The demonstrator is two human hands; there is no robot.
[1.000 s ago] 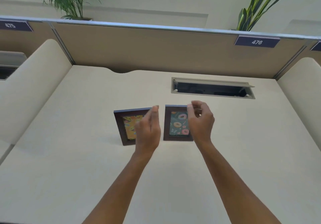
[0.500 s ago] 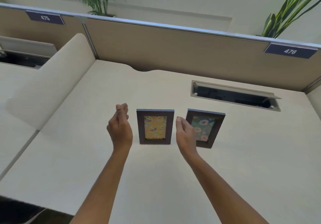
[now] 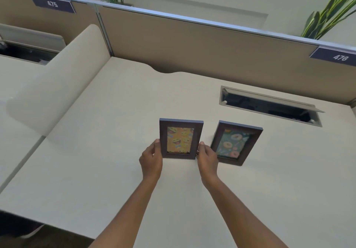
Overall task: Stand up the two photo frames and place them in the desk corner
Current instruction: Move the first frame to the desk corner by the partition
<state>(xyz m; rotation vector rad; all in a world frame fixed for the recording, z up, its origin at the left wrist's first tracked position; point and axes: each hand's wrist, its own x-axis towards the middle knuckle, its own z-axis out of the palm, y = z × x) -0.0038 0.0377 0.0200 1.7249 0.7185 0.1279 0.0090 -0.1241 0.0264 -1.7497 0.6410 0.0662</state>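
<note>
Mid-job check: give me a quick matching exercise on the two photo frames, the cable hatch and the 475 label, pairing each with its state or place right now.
Things:
1. emoji photo frame
2. donut photo frame
3. cable hatch
4. 475 label

States or places:
A. lid open, set into the desk at the right rear
B. held at its sides by the left hand and right hand
C. on the partition, upper left
D. standing free on the desk, no hand on it

Pairs: 1-B, 2-D, 3-A, 4-C

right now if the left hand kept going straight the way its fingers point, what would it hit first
The left hand grips the emoji frame, fingers aimed away toward the partition. Ahead lies only bare desk, so it would probably meet the partition first, though depth is hard to judge.
</note>
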